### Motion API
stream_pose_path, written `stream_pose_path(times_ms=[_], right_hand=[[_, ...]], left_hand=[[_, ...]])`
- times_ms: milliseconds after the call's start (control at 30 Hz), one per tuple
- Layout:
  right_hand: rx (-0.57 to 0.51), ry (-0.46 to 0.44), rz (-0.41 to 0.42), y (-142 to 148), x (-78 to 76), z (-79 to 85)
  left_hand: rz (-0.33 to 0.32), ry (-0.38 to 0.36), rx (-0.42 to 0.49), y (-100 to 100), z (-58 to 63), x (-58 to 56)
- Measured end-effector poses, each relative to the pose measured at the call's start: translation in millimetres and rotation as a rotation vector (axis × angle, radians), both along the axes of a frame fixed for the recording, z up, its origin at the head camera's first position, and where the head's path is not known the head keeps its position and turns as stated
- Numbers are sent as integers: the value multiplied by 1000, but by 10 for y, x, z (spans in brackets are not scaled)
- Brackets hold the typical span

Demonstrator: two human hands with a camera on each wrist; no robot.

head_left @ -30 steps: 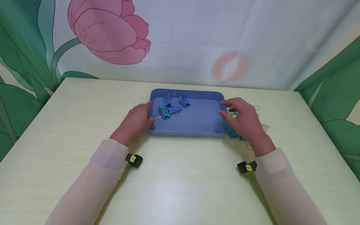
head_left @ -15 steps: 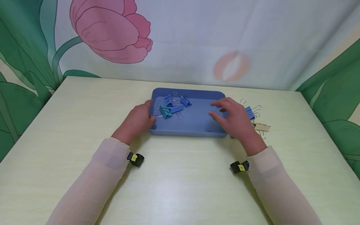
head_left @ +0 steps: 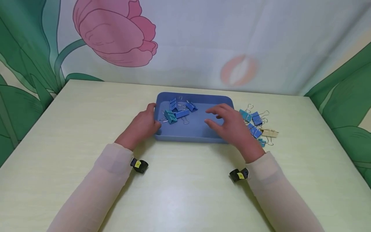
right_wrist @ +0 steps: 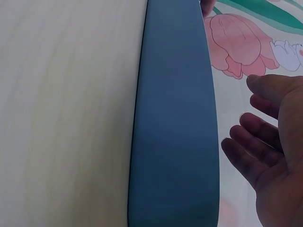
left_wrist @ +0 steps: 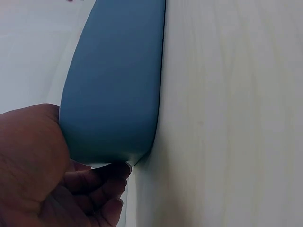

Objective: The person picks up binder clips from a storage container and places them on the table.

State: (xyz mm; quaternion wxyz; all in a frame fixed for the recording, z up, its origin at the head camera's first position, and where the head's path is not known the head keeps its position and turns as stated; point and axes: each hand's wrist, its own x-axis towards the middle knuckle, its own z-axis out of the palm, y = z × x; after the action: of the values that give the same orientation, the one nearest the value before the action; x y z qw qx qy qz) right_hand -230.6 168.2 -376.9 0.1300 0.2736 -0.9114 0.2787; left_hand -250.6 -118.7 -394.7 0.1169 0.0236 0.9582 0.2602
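A shallow blue tray (head_left: 191, 130) lies on the table. My left hand (head_left: 141, 125) grips its left end, thumb over the rim and the other fingers curled against the outer wall, as the left wrist view shows beside the tray's side (left_wrist: 113, 85). Several binder clips sit in the left half, among them a teal binder clip (head_left: 170, 117) and a blue binder clip (head_left: 182, 113). Over the tray's right part hovers my right hand (head_left: 230, 127), its fingers spread and loosely bent, holding nothing. The right wrist view also shows those fingers (right_wrist: 244, 161) apart from the tray wall.
Right of the tray lies a loose pile with a teal clip (head_left: 245, 115), blue clips (head_left: 257, 119) and a cream clip (head_left: 270, 133); my right hand and wrist border it. Behind the table (head_left: 185, 180) hangs a printed curtain (head_left: 188, 48) with a pink flower.
My right hand has moved left from the tray's right end to over its inside, uncovering the clip pile. The left hand keeps its place on the tray, and the clips inside lie unchanged.
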Motion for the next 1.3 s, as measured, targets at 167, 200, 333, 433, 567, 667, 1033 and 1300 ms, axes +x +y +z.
stream_pose_path(times_ms=[167,200,333,433,567,667,1033,1300], right_hand=[[-6,17,27,-88,-26,-13],[-6,20,31,-105,-32,-13],[4,19,41,-176,-58,-17],[13,6,54,-242,-90,-34],[8,-32,66,-331,-132,-56],[-2,-58,67,-389,-155,-67],[1,-109,35,-536,-242,-65],[57,-149,-13,-679,-276,-46]], left_hand=[[0,-8,-1,-5,-9,-2],[0,-8,-1,-5,-9,-4],[0,-8,5,-5,-9,-13],[-4,-4,6,-12,-11,-14],[-10,-6,6,-21,-25,-14],[-19,7,5,-22,-33,-15],[-33,45,-2,-9,-24,-26],[-32,40,6,-24,-31,-15]])
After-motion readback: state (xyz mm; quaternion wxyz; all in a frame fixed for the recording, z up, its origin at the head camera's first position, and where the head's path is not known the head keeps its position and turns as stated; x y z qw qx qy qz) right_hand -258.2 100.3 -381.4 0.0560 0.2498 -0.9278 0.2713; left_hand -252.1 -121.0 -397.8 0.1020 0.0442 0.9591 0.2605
